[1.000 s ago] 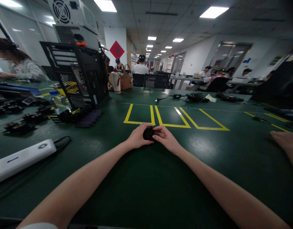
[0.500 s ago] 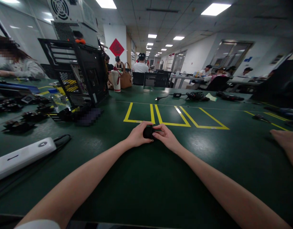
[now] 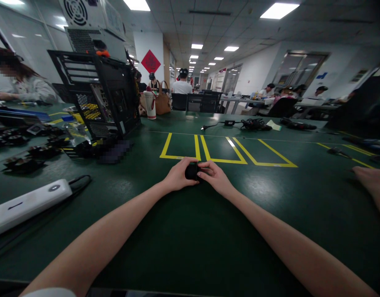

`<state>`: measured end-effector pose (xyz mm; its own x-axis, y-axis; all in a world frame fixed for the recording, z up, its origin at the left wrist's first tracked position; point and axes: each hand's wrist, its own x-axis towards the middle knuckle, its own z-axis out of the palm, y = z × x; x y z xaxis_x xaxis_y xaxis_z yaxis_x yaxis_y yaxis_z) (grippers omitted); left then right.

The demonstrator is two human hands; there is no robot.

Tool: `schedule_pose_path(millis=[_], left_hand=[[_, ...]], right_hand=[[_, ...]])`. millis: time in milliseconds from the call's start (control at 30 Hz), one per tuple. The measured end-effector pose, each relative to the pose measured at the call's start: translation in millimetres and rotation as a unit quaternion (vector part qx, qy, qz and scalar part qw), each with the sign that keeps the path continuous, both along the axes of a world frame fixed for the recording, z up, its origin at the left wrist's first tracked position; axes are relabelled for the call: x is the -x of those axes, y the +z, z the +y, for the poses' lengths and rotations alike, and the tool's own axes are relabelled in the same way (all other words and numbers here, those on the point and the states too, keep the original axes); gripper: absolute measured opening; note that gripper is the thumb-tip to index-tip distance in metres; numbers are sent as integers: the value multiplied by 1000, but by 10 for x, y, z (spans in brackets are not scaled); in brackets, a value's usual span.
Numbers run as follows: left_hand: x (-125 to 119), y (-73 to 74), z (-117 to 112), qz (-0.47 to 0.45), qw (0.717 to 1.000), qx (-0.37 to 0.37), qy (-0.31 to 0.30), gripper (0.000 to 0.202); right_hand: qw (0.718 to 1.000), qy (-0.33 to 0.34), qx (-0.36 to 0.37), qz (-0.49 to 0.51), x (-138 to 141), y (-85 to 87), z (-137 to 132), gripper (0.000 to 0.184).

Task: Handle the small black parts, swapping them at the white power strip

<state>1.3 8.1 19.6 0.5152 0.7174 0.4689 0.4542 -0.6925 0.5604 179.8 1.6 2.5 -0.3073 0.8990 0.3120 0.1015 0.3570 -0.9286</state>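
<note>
The left hand (image 3: 177, 176) curls half-open around a black part (image 3: 191, 172), grasping it; the right hand (image 3: 217, 178) pinches its right side, near yellow tape (image 3: 227, 161) on the surface (image 3: 190, 235).

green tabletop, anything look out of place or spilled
No spill shows. The white drink cup and brown handbag look a bit out of place, standing near the black computer case. The small black object held between left hand and right hand is too dark to judge.

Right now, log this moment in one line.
left hand: gripping black piece; right hand: gripping its edge; beyond: yellow tape; surface: green table
</note>
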Motion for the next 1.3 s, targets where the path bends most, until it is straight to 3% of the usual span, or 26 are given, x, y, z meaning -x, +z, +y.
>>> schedule_pose_path(millis=[233, 433, 667, 900, 1067, 1300], left_hand=[[-13, -33, 20, -8, 1000, 3, 4, 61], [-13, -27, 14, -7, 1000, 4, 5, 60], [-9, -1, -1, 0, 1000, 11, 4, 59], [-8, -24, 7, -7, 1000, 3, 2, 59], [-5, -25, 13, -9, 1000, -3, -2, 59], [-7, -41, 30, 0, 1000, -8, -1, 60]], right_hand=[[999, 3, 7, -36, -36, 18, 23, 31], [999, 40, 28, 5, -38, 27, -31, 36], [999, 19, 23, 14, -14, 13, -19, 24], [999, 25, 16, -28, -34, 28, -17, 36], [998, 55, 22, 10, -29, 7, -33, 36], [1000, 14, 0, 11, -12, -7, 9, 25]])
